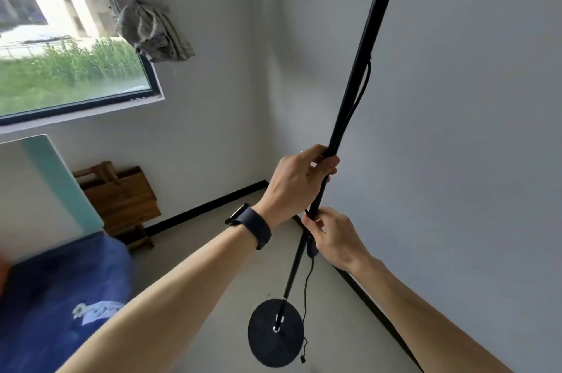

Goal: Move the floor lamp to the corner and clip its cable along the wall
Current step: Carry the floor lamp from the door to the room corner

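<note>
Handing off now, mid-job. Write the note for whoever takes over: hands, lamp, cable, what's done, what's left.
Left hand: closed round the floor lamp pole, upper grip.
Right hand: closed on the pole lower down, by the cable and its inline switch.
Lamp: round base near the room corner; whether it sits flat on the floor is unclear.
Cable: hangs loose down the pole to the base, plug end dangling.
Done: lamp brought close to the corner.
Left: set it down, clip the cable along the wall. No clips in view.
</note>
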